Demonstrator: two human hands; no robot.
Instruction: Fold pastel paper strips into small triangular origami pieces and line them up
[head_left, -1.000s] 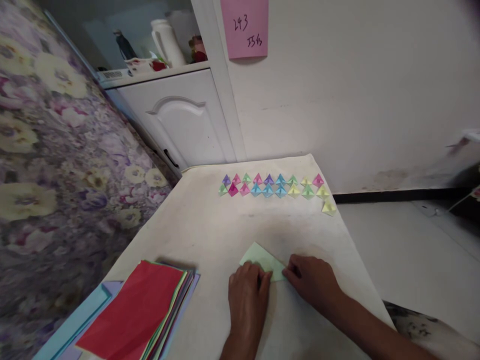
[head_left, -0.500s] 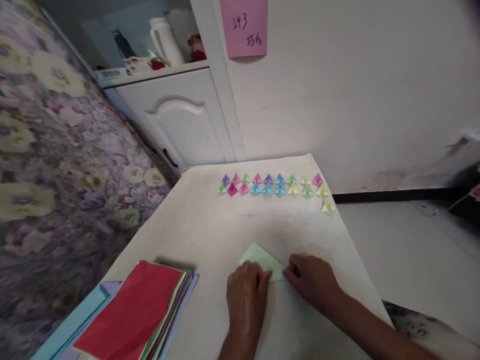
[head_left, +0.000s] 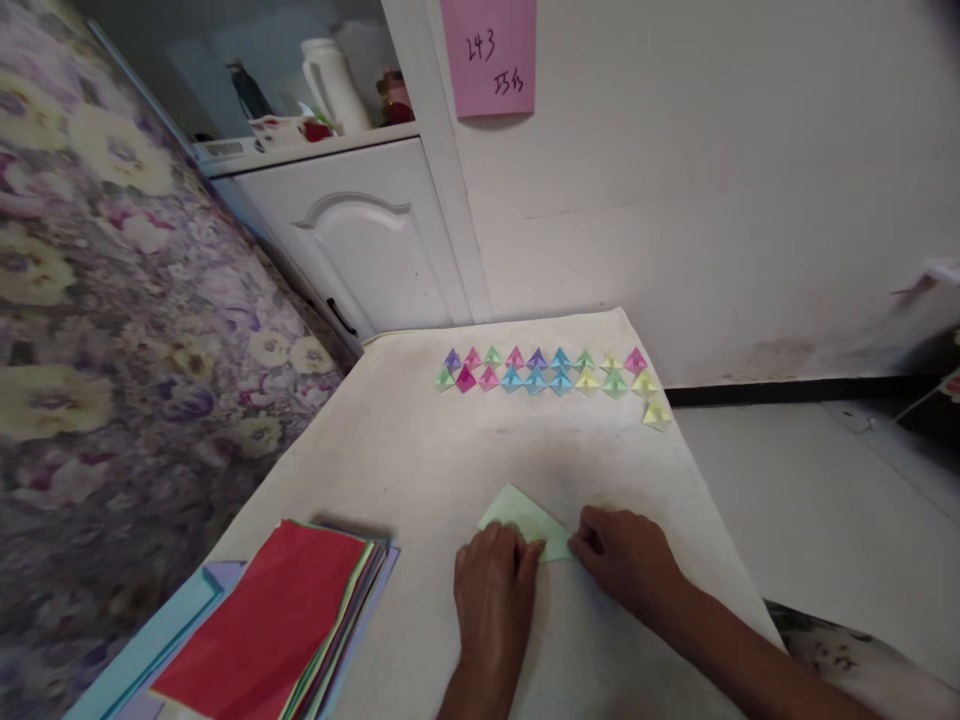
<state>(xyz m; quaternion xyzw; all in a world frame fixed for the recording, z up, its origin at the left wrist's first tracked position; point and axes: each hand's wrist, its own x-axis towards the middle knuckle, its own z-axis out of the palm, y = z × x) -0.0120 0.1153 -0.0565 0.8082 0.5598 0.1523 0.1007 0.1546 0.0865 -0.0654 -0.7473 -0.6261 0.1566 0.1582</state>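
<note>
A light green paper (head_left: 525, 515), folded to a pointed shape, lies on the pale cloth-covered table (head_left: 420, 450). My left hand (head_left: 495, 580) rests on its lower left part, with the fingers bent and pressed together on the paper. At the paper's right corner, my right hand (head_left: 626, 560) pinches the tip between thumb and curled fingers. Farther back, small folded paper pieces (head_left: 536, 380) in pink, blue, green, yellow and purple stand in two rows, with one yellow piece (head_left: 657, 413) below the right end.
A stack of coloured paper with a red sheet (head_left: 266, 615) on top lies at the front left, beside light blue paper (head_left: 154, 640). Behind the table are a white cabinet (head_left: 360, 235) and a wall. A floral curtain (head_left: 135, 350) hangs at the left.
</note>
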